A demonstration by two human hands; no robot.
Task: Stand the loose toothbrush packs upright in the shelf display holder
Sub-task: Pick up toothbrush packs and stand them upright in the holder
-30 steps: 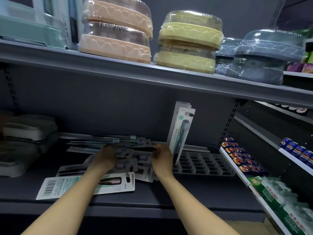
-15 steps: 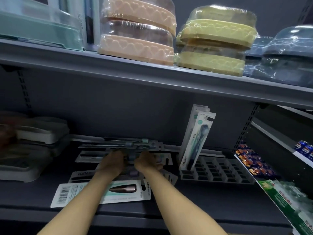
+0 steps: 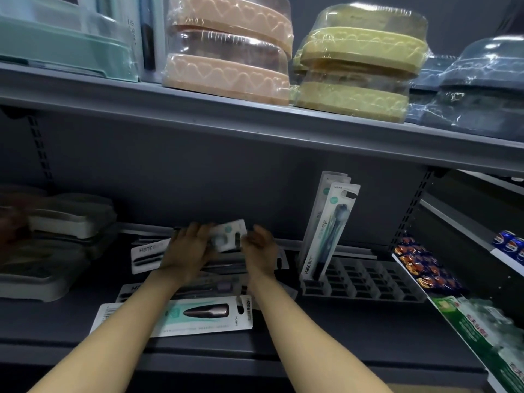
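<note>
Left hand [image 3: 185, 255] grips toothbrush pack [image 3: 228, 235] above loose pile; right hand [image 3: 259, 246] open, touching nothing clearly. Holder [image 3: 365, 279] at 3 o'clock: turn pack vertical, slide into free slot.

Shop: metal shelving [image 3: 255, 129] stocked with wrapped containers [image 3: 226, 49], soda cans [image 3: 507, 242].

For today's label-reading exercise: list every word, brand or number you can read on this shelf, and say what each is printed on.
"Hane": flat front pack.
"NO.911": same pack, beside the brand.
"Hane": flat pack behind the left hand.
"Hane": upright pack in the holder.
Barcode digits, small print, green boxes and cans: too blurred.
</note>
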